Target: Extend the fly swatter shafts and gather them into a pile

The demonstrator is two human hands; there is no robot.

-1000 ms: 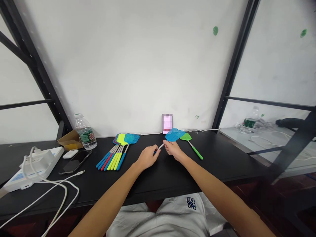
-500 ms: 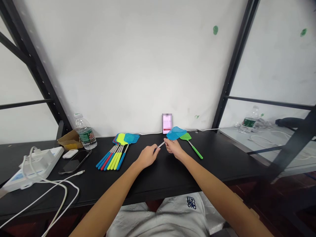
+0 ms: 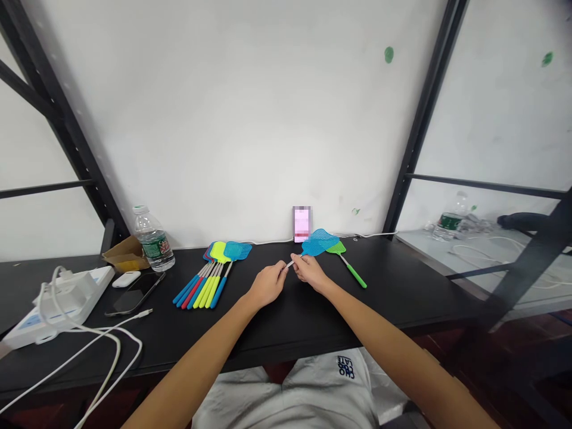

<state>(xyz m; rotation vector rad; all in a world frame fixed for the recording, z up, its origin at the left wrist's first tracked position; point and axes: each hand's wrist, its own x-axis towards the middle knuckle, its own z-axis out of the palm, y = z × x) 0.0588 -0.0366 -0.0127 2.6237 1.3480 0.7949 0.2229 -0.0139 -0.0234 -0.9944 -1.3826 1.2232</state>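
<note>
Both hands grip one blue fly swatter, held at a slant over the black table. My left hand is closed around its handle end, and the handle is mostly hidden in the palm. My right hand pinches the thin metal shaft below the blue mesh head. Just behind that head, to the right, lies a green fly swatter, its head partly covered by the blue one. Left of my hands, several fly swatters with blue, red and yellow handles lie fanned side by side, heads toward the wall.
A phone with a lit screen leans on the wall. On the left are a water bottle, a cardboard box, a white case, a dark phone, a power strip and loose white cables.
My right hand has slid along the shaft toward my left hand, away from the mesh head. More of the shaft near the head now shows. The other swatters stay put.
</note>
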